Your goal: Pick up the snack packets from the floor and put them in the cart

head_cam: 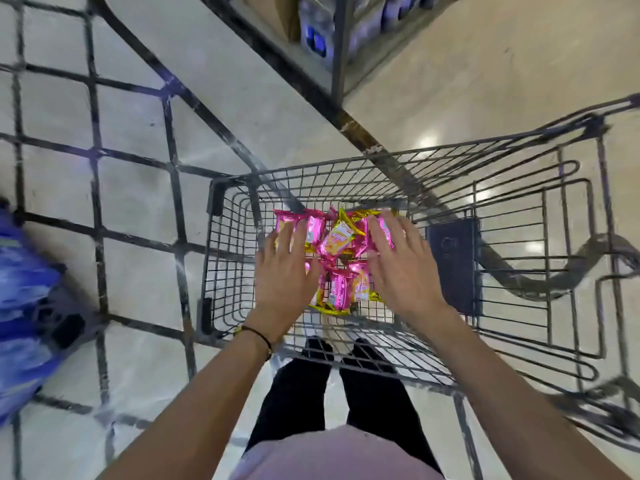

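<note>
Bunch of shiny pink and yellow snack packets (337,242) piled loosely on the wire floor of the grey metal cart (433,188), overlapping at angles.

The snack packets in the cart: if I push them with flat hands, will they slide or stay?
The snack packets look like glossy foil, so they are probably slippery and would slide over each other. They lie loosely heaped and tilted, which suggests they are light and soft. On the wire floor of the cart, corners might catch.
</note>
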`<move>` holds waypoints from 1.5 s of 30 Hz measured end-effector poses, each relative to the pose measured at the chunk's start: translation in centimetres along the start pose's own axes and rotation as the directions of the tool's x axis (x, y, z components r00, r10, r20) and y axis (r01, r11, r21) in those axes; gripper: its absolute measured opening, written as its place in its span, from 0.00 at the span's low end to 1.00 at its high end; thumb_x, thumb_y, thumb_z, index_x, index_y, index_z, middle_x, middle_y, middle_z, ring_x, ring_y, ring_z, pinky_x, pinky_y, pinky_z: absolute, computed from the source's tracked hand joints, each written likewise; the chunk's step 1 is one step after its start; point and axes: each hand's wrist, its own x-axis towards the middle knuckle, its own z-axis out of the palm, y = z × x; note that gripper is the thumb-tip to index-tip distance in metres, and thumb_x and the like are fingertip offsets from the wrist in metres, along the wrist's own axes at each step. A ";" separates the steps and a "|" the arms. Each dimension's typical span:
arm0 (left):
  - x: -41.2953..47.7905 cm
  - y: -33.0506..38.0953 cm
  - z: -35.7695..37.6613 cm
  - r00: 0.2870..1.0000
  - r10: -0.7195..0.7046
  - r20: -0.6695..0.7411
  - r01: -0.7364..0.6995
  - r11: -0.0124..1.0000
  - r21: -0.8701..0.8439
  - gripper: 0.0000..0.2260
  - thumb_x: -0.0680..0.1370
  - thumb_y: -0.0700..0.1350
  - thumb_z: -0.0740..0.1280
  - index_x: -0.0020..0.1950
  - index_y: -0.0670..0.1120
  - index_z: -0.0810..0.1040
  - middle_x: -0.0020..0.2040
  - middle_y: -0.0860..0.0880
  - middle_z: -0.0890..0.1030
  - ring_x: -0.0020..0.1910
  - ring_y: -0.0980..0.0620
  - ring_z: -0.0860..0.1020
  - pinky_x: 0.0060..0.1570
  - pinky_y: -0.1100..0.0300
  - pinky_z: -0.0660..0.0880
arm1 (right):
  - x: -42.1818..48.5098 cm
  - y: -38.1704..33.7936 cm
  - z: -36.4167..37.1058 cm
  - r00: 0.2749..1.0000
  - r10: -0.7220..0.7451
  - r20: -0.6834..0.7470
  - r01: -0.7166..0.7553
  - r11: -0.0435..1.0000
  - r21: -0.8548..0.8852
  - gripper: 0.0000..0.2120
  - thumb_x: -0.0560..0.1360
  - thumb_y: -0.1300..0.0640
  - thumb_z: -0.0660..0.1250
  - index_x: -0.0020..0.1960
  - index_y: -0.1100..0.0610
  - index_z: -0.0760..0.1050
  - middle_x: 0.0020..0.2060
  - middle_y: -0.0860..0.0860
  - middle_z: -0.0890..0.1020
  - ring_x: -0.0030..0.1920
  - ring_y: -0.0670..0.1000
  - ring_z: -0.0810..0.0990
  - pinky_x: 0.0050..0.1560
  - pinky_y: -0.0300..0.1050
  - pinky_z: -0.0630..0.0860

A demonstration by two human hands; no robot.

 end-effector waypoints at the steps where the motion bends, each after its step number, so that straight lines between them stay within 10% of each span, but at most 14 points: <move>1: -0.7 0.2 -1.6 0.999 0.018 -0.047 -0.018 1.000 0.011 0.30 0.78 0.57 0.58 0.78 0.48 0.62 0.75 0.44 0.69 0.72 0.37 0.68 0.66 0.38 0.70 | -0.1 -0.8 -1.6 0.999 -0.022 -0.025 0.022 1.000 -0.021 0.26 0.82 0.51 0.57 0.79 0.55 0.60 0.77 0.56 0.64 0.75 0.62 0.63 0.69 0.63 0.69; 19: -24.6 -0.3 -18.3 0.785 -0.181 -0.592 0.272 0.960 0.067 0.28 0.79 0.61 0.56 0.77 0.49 0.66 0.79 0.47 0.65 0.78 0.40 0.62 0.71 0.40 0.66 | -8.0 -9.0 -19.0 0.833 -0.512 -0.209 0.496 0.859 -0.129 0.28 0.84 0.43 0.46 0.80 0.54 0.61 0.77 0.57 0.66 0.76 0.61 0.63 0.73 0.62 0.65; 45: -78.2 -11.3 -1.8 0.011 -0.759 -0.651 0.817 0.382 -0.432 0.28 0.79 0.60 0.59 0.76 0.48 0.70 0.77 0.47 0.69 0.74 0.39 0.68 0.66 0.39 0.71 | -43.8 -44.9 -8.2 0.100 -0.995 0.001 0.994 0.100 -0.036 0.27 0.84 0.43 0.50 0.80 0.53 0.61 0.77 0.54 0.65 0.76 0.59 0.62 0.73 0.59 0.66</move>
